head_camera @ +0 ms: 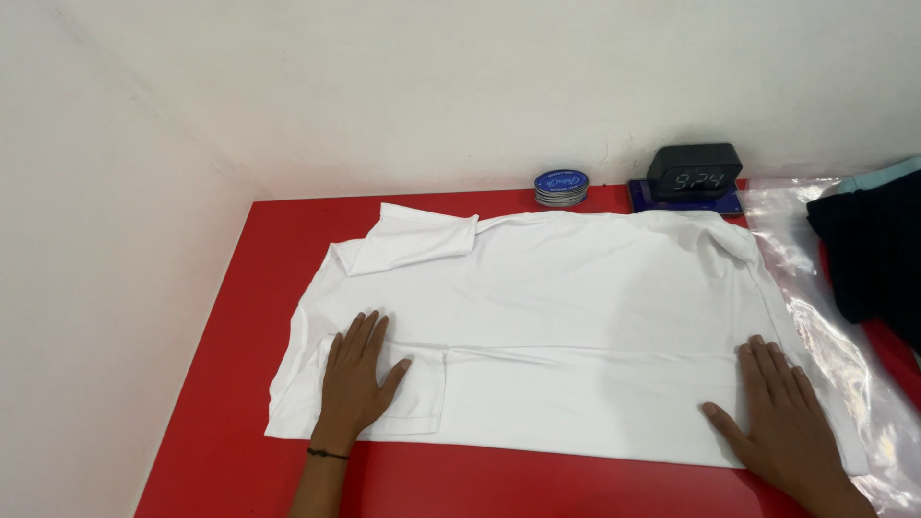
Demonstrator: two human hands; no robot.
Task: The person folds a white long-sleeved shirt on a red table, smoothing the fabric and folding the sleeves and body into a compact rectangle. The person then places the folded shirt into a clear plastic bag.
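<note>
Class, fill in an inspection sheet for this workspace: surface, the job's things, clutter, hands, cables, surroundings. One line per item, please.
Surface: red table, flat.
Job's things: white shirt spread out flat, both sleeves folded in over the body.
Clutter: round blue tin and dark digital clock at the far edge; clear plastic bag and dark garment to the right.
Hands: left hand flat on the folded sleeve, right hand flat on the shirt's near right corner; neither has a grip on anything.
Cables: nothing seen.
Surroundings: plain white wall behind and at the left.
</note>
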